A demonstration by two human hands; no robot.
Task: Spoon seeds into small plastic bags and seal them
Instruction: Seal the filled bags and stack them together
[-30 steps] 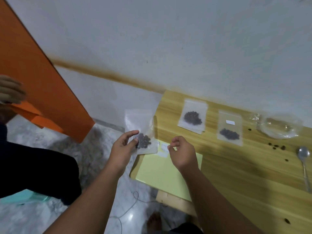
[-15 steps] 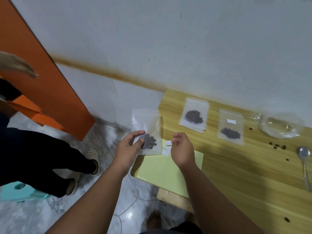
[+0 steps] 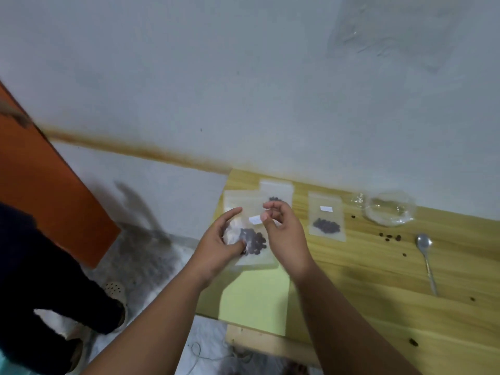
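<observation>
Left grip pinches the seed bag over the desk edge; right grip curled, thumb at its label, hold unclear

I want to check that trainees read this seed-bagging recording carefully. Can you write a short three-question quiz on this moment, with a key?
1. True or false: the silver metal spoon lies untouched on the light wooden table.
2. Besides the small clear plastic bag of dark seeds that is held up, how many seed bags lie on the table? A one, B two, C four.
3. Which hand grips the held bag?

Key
1. True.
2. B: the labelled bag and the rear bag, which is partly hidden.
3. The left hand, with its thumb curled over the front of the bag.
</observation>
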